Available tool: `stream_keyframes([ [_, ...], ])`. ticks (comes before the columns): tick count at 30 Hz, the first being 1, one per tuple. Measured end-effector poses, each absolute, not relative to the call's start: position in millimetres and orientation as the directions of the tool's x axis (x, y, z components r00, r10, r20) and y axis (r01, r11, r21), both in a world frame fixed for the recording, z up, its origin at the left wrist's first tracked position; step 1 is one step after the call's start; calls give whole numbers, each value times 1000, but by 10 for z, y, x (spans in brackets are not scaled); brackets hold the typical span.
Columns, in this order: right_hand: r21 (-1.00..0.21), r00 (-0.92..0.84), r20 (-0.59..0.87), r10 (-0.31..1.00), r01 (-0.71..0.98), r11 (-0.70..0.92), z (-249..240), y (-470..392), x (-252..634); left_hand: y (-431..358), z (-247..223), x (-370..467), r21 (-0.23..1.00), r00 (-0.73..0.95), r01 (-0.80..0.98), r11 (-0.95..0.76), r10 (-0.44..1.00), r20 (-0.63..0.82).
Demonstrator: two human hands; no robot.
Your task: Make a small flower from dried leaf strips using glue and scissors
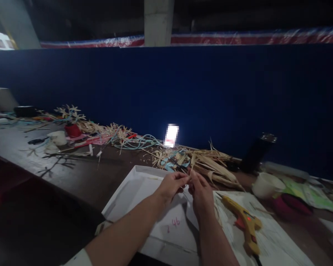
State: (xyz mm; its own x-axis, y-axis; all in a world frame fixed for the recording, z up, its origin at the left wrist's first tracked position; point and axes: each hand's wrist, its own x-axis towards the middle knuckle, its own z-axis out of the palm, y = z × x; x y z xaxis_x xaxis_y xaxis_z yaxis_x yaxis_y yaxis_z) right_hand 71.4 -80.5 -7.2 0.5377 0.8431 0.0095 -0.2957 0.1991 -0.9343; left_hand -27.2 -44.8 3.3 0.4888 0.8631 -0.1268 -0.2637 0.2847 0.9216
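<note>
Bare left (172, 184) and right (200, 190) hands pinch a thin, straw-coloured strip (192, 168) between their fingertips above a shallow white cardboard tray (138, 190), near a yellow hot-glue gun (245, 221) lying on white paper (277, 229) atop a dark brown table (80, 177).

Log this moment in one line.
left hand, right hand: fingertips together, anything held unclear | white tray: beneath hands | yellow glue gun: on papers | dried husks: beyond hands

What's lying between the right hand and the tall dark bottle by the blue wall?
Between the right hand and the dark bottle, the head view shows dry tan strips, plus a small dark item near the bottle, too dim to identify.
</note>
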Motion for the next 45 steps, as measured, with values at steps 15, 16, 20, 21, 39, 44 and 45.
stream_keyframes([
  [15, -996, 371, 91, 924, 46, 80, -109, -824, 639, -308, -65, -417, 944, 300, -319, 87, 954, 14],
  [16, -991, 346, 110, 932, 111, 76, -102, -828, 631, -301, -74, -417, 950, 310, -303, 80, 950, 19],
  [20, -975, 383, 149, 912, 209, 72, -122, -817, 647, -232, -122, -437, 945, 219, -319, 65, 976, 7],
  [21, -978, 431, 159, 888, 191, 83, -133, -811, 664, -204, -133, -449, 937, 171, -344, 59, 985, 1],
  [39, -519, 395, 118, 911, 807, -282, 72, 73, 1076, -64, -229, -487, 919, -39, -393, 24, 998, -42],
  [44, -430, 352, 68, 933, 855, -291, -141, 232, 1060, -77, -228, -471, 912, -12, -408, 46, 998, -56],
  [45, -425, 345, 68, 936, 859, -286, -138, 247, 1060, -75, -227, -470, 911, -10, -410, 48, 998, -57],
])
